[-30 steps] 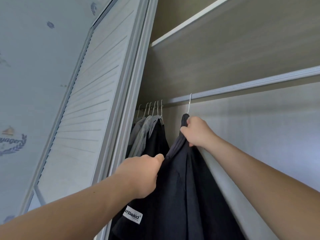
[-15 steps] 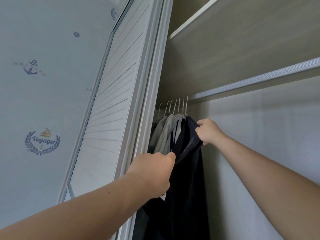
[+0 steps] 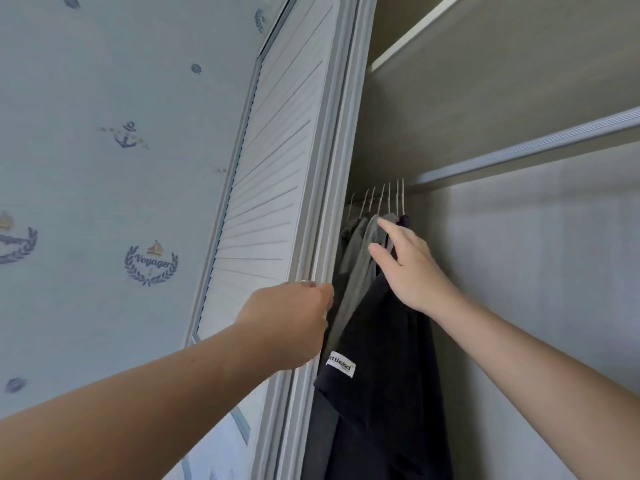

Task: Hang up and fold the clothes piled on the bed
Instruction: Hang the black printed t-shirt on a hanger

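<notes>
A dark navy garment point(image 3: 381, 375) with a white label hangs on a hanger at the right end of a row of grey clothes point(image 3: 358, 268). Several white hanger hooks point(image 3: 384, 199) sit bunched on the closet rail point(image 3: 519, 154). My right hand point(image 3: 408, 268) is spread, its straight fingers touching the tops of the grey and navy garments just below the hooks. My left hand point(image 3: 287, 323) hovers lower, at the edge of the closet door frame beside the clothes. Its fingers are curled and their tips are hidden, so I cannot tell whether they hold cloth.
A white louvred closet door point(image 3: 263, 202) stands left of the opening. A wooden shelf point(image 3: 450, 64) runs above the rail. The rail to the right of the hangers carries nothing. Pale blue wallpaper point(image 3: 104, 168) with anchor prints fills the left.
The navy garment slid left along the rail into the row of grey clothes. My right hand let go of its collar and opened. My left hand drew back from its shoulder.
</notes>
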Demonstrator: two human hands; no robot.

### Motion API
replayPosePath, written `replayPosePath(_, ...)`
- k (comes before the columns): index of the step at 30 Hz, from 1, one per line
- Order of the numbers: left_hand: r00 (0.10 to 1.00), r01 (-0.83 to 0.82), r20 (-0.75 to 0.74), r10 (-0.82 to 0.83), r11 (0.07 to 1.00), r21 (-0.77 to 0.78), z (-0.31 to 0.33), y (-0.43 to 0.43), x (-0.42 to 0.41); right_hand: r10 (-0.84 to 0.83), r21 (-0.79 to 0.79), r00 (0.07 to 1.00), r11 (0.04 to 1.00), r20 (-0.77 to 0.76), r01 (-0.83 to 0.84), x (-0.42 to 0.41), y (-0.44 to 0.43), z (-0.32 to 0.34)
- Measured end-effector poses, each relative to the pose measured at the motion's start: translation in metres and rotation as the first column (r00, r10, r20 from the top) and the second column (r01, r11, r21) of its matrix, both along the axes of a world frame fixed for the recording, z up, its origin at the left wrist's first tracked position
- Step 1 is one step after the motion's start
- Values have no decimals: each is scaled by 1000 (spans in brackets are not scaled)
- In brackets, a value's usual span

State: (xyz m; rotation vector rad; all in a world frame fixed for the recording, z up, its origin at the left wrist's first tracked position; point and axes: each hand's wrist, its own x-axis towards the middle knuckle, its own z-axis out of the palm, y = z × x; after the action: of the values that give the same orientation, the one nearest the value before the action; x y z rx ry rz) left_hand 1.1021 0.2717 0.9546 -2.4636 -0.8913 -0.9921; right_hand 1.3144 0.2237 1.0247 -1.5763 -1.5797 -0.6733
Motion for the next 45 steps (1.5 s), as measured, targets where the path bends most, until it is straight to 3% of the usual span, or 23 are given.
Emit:
replayPosePath(7, 976, -215, -25, 216, 976, 14, -42, -18, -132, 184, -126, 945, 980, 269, -155, -138, -28, -65)
replayPosePath(13, 911, -409, -69, 405, 911, -45, -106, -66, -281, 373, -299, 876, 911, 307, -284, -267, -49, -129)
replayPosePath(20, 759, -649, -157, 631, 753, -108, -188, -172, -472, 603, -455, 766, 759, 222, -466, -440, -87, -203)
replayPosePath(26, 562, -823, -193, 804, 521, -226, -269, -302, -610, 799, -579, 579, 553, 163, -600, -592, -138, -287)
replayPosePath(32, 291, -880, -189, 938, 185, -437, -367, -432, -702, 940, -691, 339, 264, 28, -674, -733, -199, -380)
replayPosePath(39, -4, -721, -237, 972, -167, -673, -460, -534, -762, 955, -769, 193, -52, -224, -637, -855, -254, -479)
replayPosePath(45, -117, -526, -287, 951, -304, -794, -500, -559, -819, 931, -839, 112, -254, -346, -480, -945, -272, -538)
